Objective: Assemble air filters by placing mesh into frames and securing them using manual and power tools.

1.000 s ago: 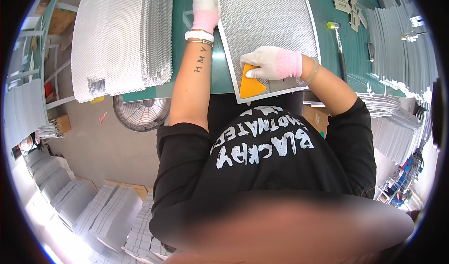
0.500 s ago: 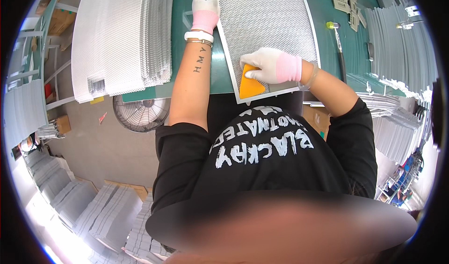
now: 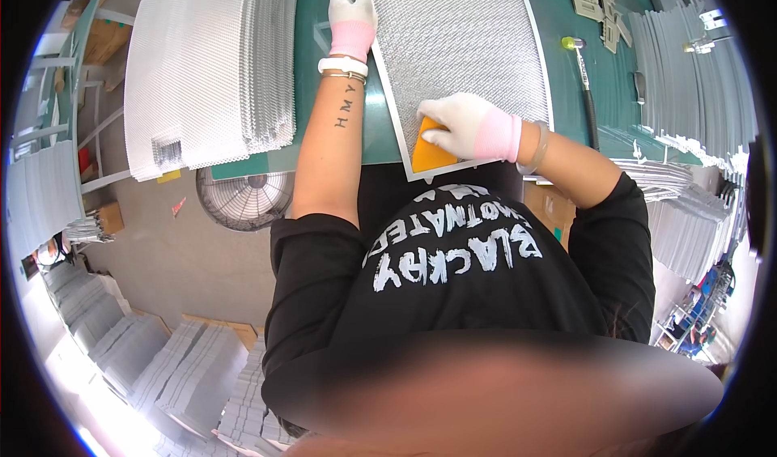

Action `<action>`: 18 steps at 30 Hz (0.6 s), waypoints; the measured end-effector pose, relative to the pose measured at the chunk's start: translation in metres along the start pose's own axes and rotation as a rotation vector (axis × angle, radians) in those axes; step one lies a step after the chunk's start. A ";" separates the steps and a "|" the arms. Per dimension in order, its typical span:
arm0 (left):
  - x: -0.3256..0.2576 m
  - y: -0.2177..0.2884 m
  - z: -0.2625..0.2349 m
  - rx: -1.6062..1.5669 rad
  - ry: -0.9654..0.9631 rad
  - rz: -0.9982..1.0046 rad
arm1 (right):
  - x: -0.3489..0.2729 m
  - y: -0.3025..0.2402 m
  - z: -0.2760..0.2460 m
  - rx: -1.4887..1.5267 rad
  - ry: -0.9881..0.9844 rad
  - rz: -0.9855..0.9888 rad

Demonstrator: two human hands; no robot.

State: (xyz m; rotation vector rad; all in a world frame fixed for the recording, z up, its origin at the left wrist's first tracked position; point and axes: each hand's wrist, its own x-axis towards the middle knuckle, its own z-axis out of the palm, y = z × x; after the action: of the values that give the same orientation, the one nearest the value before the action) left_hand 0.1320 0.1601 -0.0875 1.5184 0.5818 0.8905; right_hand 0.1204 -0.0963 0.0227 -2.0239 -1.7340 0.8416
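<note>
Left hand (image 3: 351, 4), gloved in white with a pink cuff, clamped on the far left corner of the framed mesh filter panel (image 3: 457, 48), fingers curled over its rim. Right hand (image 3: 461, 123), gloved alike, closed around an orange scraper (image 3: 431, 154), pressing it flat against the panel's near edge, just under the palm. Panel flat on the green tabletop (image 3: 312, 68), between both hands. Left of the left hand, a stack of expanded-metal mesh sheets (image 3: 202, 68). Right of the right hand, a mallet (image 3: 584, 76).
</note>
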 end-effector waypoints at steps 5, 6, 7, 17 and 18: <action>-0.002 0.001 -0.002 0.090 0.013 0.055 | -0.003 0.004 -0.006 0.096 -0.064 0.001; -0.002 0.004 -0.001 0.056 0.014 0.036 | -0.002 0.005 -0.009 0.136 -0.069 -0.012; -0.003 0.006 0.000 0.055 0.011 0.034 | -0.002 0.007 -0.010 0.176 -0.074 -0.024; -0.003 0.006 0.003 0.012 -0.005 0.015 | -0.002 0.012 -0.009 0.155 -0.013 -0.064; -0.003 0.004 0.001 0.013 -0.004 -0.009 | -0.001 0.010 -0.008 0.155 -0.014 -0.067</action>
State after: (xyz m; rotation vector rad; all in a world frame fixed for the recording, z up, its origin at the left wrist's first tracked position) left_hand 0.1306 0.1565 -0.0841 1.5280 0.5917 0.8780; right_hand 0.1330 -0.0983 0.0226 -1.8539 -1.6788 0.9400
